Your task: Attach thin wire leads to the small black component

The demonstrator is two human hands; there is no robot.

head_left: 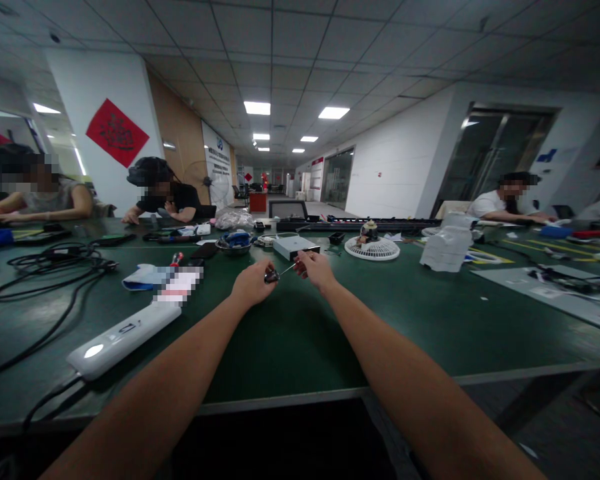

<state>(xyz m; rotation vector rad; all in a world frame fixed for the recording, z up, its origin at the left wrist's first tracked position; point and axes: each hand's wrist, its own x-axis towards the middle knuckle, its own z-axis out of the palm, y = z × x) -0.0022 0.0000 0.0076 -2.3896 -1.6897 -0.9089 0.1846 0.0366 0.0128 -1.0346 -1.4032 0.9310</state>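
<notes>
Both my arms reach out over the green table (290, 333). My left hand (251, 283) is closed on a small dark part (271, 275) that I cannot name. My right hand (315, 268) is closed round the red handle of a small screwdriver (291, 269), whose thin shaft points left and meets the dark part. The two hands are close together, a little above the table top.
A white power strip (123, 338) with black cables (55, 263) lies at the left. A white box (295, 246), a metal bowl (233, 247), a white fan grille (372, 248) and clear plastic containers (447, 248) stand behind my hands. Three people sit at the far side.
</notes>
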